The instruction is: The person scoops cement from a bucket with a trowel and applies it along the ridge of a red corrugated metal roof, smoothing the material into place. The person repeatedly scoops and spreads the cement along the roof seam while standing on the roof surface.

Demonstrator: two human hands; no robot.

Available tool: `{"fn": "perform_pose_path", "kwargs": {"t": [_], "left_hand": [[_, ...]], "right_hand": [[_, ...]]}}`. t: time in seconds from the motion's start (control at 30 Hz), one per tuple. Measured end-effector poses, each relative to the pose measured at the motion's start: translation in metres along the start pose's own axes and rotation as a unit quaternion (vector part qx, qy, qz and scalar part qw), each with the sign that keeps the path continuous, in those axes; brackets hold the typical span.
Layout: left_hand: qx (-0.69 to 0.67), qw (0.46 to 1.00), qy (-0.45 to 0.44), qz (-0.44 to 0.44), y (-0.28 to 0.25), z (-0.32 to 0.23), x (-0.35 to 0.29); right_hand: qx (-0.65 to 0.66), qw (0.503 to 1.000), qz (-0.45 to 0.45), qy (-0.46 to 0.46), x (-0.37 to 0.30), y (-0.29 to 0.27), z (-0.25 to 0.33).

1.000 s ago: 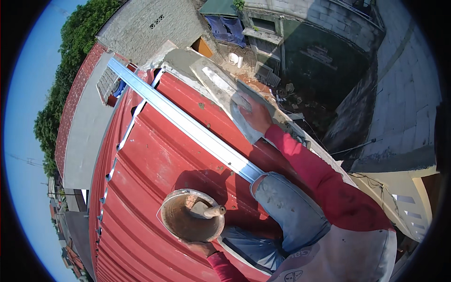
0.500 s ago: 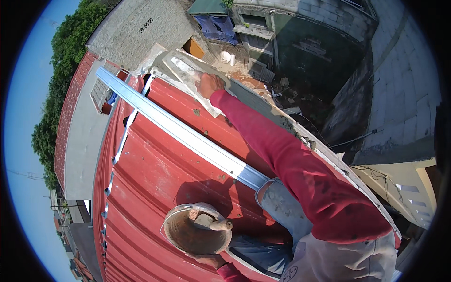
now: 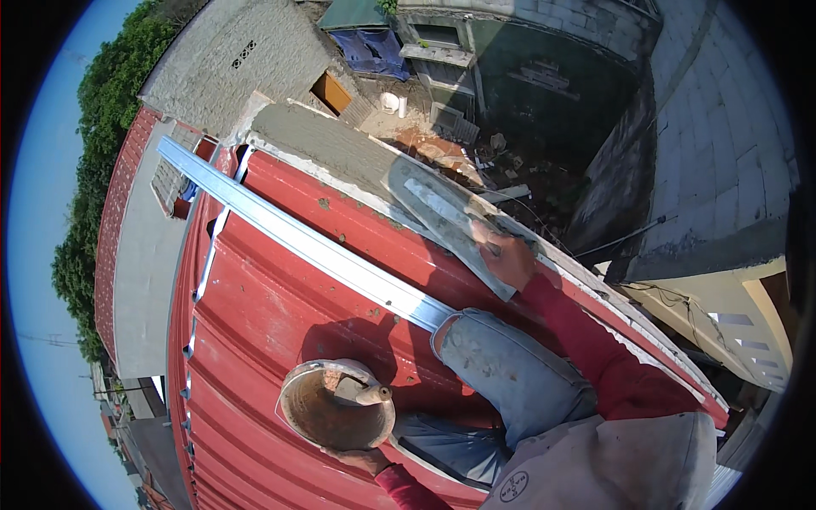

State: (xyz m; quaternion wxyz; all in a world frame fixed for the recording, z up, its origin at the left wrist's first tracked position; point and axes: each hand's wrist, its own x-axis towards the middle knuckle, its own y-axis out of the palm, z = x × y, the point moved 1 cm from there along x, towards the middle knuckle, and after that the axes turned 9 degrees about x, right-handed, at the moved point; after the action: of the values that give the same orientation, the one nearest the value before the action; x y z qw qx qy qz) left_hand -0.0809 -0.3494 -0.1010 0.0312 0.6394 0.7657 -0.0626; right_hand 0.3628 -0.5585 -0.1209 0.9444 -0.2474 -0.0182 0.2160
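My right hand (image 3: pixel 508 257) is closed around a long, flat plastering float (image 3: pixel 425 208), which lies slantwise across the top of a low wall. Grey wet mortar (image 3: pixel 319 144) coats that wall top beyond the float, looking fairly smooth. At the lower middle, my left hand (image 3: pixel 367 460) grips the underside of a round, mortar-stained bucket (image 3: pixel 310 416), tilted so its mouth shows. Inside the bucket rests a trowel with a wooden handle (image 3: pixel 374 394); part of its blade is visible. The left fingers are mostly hidden by the bucket.
Red corrugated roofing (image 3: pixel 246 340) slopes under me, dotted with mortar bits. A silvery metal channel (image 3: pixel 306 234) lies across it up to my knee (image 3: pixel 501 348). Beyond the wall is a deep drop to a littered yard (image 3: pixel 425 140), with a block wall (image 3: pixel 722 144) at right.
My right hand has drawn the float along the wall top toward me and to the right, exposing a coated stretch behind it. The bucket stays in my left hand. The view has shifted slightly.
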Motion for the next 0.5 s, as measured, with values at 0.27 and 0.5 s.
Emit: {"fn": "perform_pose_path", "kwargs": {"t": [0.27,0.5], "left_hand": [[-0.034,0.999,-0.008,0.011,0.008,-0.012,-0.010],[0.018,0.996,0.067,0.050,-0.001,0.006,0.004]], "right_hand": [[-0.038,0.984,-0.085,-0.151,-0.126,-0.055,-0.119],[0.106,0.985,-0.028,-0.131,-0.031,-0.009,-0.014]]}}
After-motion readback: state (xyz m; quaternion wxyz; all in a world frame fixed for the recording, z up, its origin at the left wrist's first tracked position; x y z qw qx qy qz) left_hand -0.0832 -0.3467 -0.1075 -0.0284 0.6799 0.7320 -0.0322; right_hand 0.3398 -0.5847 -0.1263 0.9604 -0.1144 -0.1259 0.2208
